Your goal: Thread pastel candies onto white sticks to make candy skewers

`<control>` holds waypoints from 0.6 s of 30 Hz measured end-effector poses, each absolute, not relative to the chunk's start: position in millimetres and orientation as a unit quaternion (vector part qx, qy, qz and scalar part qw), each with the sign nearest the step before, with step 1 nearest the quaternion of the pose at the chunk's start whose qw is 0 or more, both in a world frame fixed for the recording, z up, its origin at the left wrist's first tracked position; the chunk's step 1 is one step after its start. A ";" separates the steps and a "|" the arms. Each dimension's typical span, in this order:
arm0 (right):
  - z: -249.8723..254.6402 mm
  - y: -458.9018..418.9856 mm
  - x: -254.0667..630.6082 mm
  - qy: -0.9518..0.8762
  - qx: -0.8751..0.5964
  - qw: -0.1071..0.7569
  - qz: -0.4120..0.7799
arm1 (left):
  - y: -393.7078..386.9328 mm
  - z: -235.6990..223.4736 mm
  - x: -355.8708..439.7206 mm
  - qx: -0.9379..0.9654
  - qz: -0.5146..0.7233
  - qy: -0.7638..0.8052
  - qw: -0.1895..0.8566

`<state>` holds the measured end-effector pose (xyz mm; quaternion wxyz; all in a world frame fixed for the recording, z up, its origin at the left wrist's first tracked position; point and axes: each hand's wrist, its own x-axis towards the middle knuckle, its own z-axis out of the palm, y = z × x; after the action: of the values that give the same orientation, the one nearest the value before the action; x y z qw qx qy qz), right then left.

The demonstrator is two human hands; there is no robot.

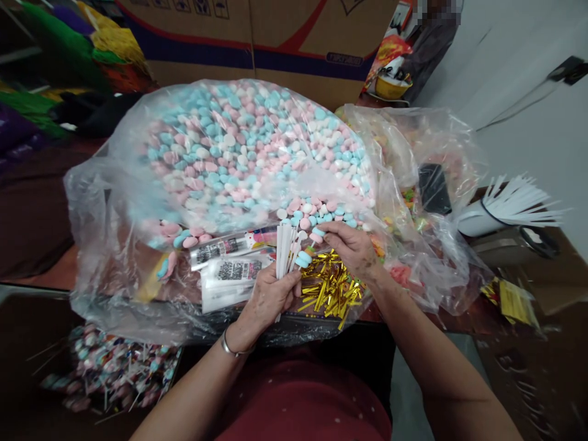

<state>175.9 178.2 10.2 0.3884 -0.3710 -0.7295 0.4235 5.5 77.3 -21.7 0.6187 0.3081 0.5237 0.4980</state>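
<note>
Head view: two bare hands worked above the near edge of a reddish-brown table (55, 267), slightly right of its middle. The left hand (271, 293), with a bracelet (228, 346) at the wrist, was closed around a bundle of white sticks (285, 245), which stood nearly upright in its grasp. Beside the bundle, a candy stick (309, 251) slanted up and to the right; along it sat pale blue pieces low down, an orange-and-green ring just above them, and a pink piece near the top. The right hand (351, 248) met this upper end, thumb and forefinger pinched together on a blue candy (318, 231).

Gold strips (328, 288) lay in a loose pile at the near edge, below the right hand. To the left of the hands, also by the near edge, were labelled packets (236, 271). A large clear bag (103, 180) of pink, blue and white candies (220, 141) spread across the middle of the table, with further loose candies (316, 211) just beyond the hands. Toward the right edge lay a second clear bag (452, 135), a dark flat object (434, 187) upon it. A printed carton (202, 67) stood along the far edge, and a yellow bowl (392, 89) near the far right corner. Below the near left corner was a heap of filled sticks (124, 370).
</note>
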 end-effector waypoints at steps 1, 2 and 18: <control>10.7 178.2 176.7 -0.749 -0.365 0.391 0.392 | 77.1 -21.1 5.5 0.307 0.498 0.524 0.619; 10.8 178.4 177.2 -0.764 -0.355 0.392 0.370 | 76.9 -20.6 5.3 0.306 0.499 0.523 0.620; -0.2 170.8 168.2 -0.767 -0.313 0.386 0.406 | 74.9 -14.4 6.9 0.259 0.528 0.515 0.624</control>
<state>168.2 170.8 -0.2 0.3859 -0.3128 -0.7673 0.4056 6.9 74.9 -14.4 0.6236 0.2590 0.5154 0.5276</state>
